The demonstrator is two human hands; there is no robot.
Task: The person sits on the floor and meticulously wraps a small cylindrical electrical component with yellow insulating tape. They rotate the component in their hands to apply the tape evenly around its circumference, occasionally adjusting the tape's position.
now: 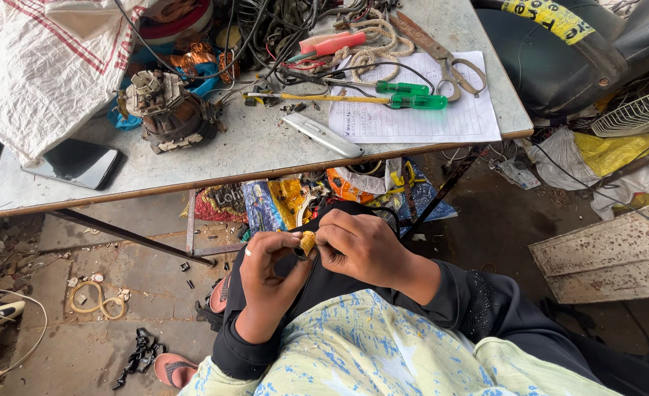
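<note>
Both hands meet over my lap, below the table's front edge. My left hand pinches a small yellow cylindrical part between thumb and fingers; a ring shows on one finger. My right hand closes on the same part from the right, its fingertips on the yellow end. Most of the part is hidden by the fingers.
The grey table carries a motor stator, a dark phone, a utility knife, green-handled screwdrivers, scissors, lined paper, rope and tangled wires. A white sack lies at the left. Wrappers and scraps litter the floor.
</note>
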